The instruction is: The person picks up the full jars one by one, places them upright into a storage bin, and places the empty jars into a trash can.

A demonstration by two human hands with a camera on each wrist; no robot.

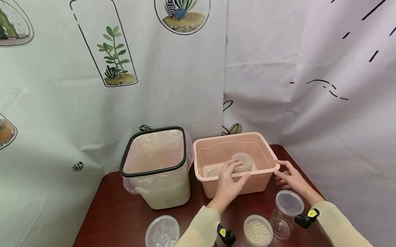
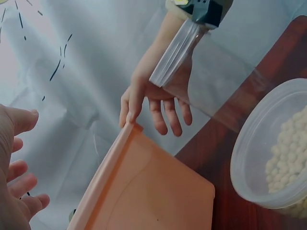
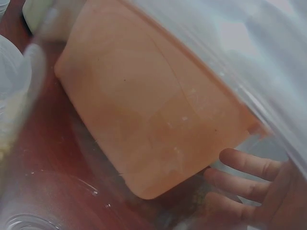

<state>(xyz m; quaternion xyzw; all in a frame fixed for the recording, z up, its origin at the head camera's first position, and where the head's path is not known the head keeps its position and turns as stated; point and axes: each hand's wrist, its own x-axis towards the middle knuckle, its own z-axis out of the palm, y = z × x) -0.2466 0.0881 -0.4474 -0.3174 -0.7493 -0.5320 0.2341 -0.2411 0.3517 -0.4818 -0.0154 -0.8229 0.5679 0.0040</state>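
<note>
Both hands are at a pink plastic bin. My left hand is over its front rim with fingers loosely spread and nothing between them. Beyond those fingers in the head view, a round lidded jar stands inside the bin. A second round container is lower at the bin's left, partly hidden by the front wall. At the bin's front right corner my right hand pinches the rim between thumb and forefinger. The left wrist view shows this right hand with its other fingers extended below the rim.
A clear lidded jar stands near my right wrist, beside a tub of small white balls. Another clear round container is at the front left. A lined waste bin with a black rim stands left of the pink bin.
</note>
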